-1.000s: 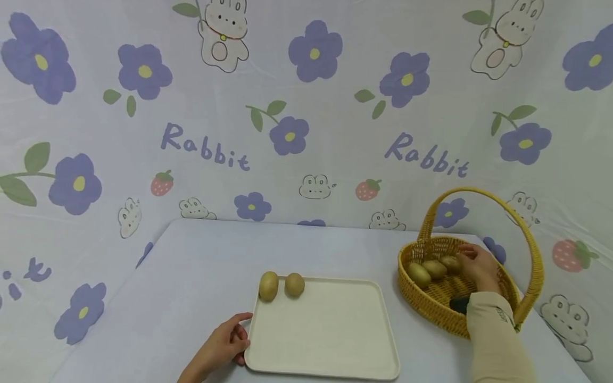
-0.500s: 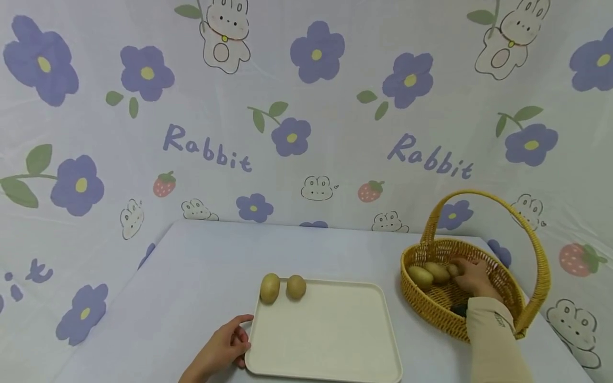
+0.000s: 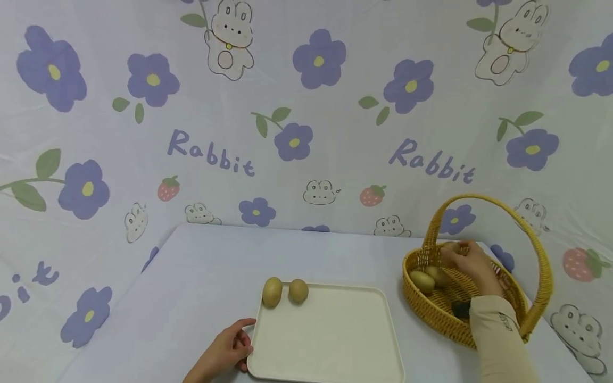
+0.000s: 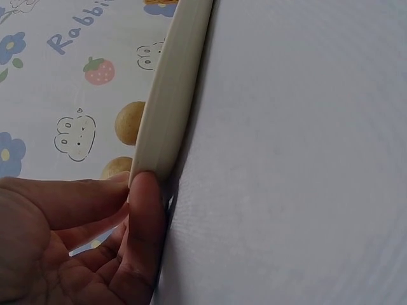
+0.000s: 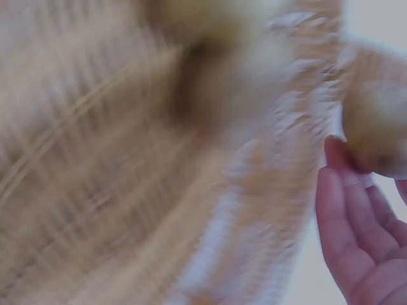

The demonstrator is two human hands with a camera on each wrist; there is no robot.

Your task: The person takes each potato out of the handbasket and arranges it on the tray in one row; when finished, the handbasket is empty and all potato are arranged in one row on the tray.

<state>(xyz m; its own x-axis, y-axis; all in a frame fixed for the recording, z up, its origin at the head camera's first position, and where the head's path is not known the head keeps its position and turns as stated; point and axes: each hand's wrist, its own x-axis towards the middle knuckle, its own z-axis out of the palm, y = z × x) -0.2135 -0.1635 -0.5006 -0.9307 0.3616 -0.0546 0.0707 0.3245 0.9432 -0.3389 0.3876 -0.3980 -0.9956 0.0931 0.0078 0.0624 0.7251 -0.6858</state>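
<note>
"Yellow wicker basket (image 3: 421, 309), right side: what just changed?"

"The right hand (image 3: 471, 264) has raised one potato, or so it looks. Half a second ago that lifted potato (image 3: 449, 248) sat low in the row; now it's up by the far rim. Whether it clears the rim, I can't tell."

"How's it held?"

"Between bent fingers and thumb, parted about its width; the thumb is mostly out of view."

"What's left inside?"

"A left potato (image 3: 422, 282) and a right potato (image 3: 437, 276), plus a dark object (image 3: 461, 309) nearer, too hidden to name."

"And the tray (image 3: 325, 335)?"

"Left of the basket. An oval potato (image 3: 272, 292) and a round potato (image 3: 298, 291) sit at its far left corner. The left hand (image 3: 225, 348) pinches its left rim, thumb against fingers."

"Meaning?"

"Picking up this one looks done, I'd judge: two on the tray, one in hand, two in the basket."
</note>
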